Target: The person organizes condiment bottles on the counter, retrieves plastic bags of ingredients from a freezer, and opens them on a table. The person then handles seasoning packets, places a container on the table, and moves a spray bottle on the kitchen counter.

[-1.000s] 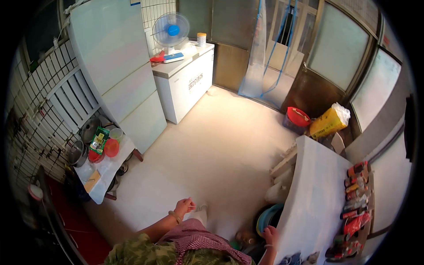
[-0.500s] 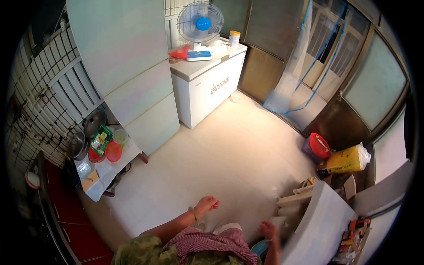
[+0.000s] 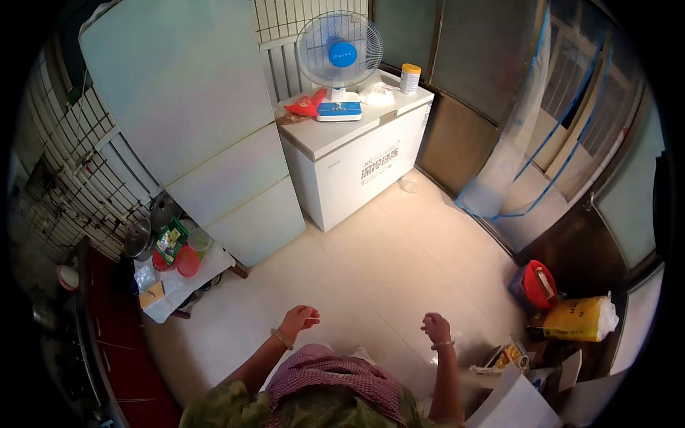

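My left hand [image 3: 300,322], with a bracelet at the wrist, hangs in front of me over the tiled floor. Its fingers are curled together; a small pale spot shows at the fingertips, too small to name. To the right, my right hand [image 3: 437,327] is held over the floor too, a band round its wrist. Its fingers are bent but apart, and nothing shows in them. Neither hand touches any furniture. Below them is the checked pink cloth [image 3: 325,371] at my waist.
A chest freezer [image 3: 364,153] bears a fan [image 3: 341,53], a blue-and-white device [image 3: 339,110] and a tub [image 3: 409,79]. Left are a tall fridge [image 3: 193,107] and a low table [image 3: 203,274] with pots and bowls. Right are a red basin [image 3: 534,294] and a yellow package [image 3: 576,318].
The view has shifted forward, bringing the freezer and fan closer. Both hands have risen, the left one leftward. The white panel at lower right has slid toward the bottom edge.
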